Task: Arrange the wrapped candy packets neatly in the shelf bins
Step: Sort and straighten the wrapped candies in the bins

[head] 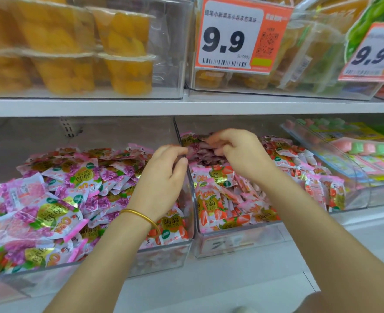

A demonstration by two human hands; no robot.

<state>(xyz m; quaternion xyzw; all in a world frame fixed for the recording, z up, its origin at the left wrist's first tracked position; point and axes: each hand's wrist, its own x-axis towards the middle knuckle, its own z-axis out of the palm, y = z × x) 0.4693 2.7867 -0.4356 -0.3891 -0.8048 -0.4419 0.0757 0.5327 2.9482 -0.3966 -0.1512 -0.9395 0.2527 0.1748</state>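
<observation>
Right hand point(238, 154) is curling its fingers round a clump of dull purple-pink wrapped candy packets point(200, 152) at the 12 o'clock end of the clear plastic strawberry-packet bin point(231, 242). Left hand point(166, 177), thin gold bangle point(141, 216) on wrist, is sitting at its 9 o'clock, close but apart, fingers bending at the wall of the clear plastic grape-packet bin point(159, 260). Cannot tell whether it is gripping anything.
</observation>
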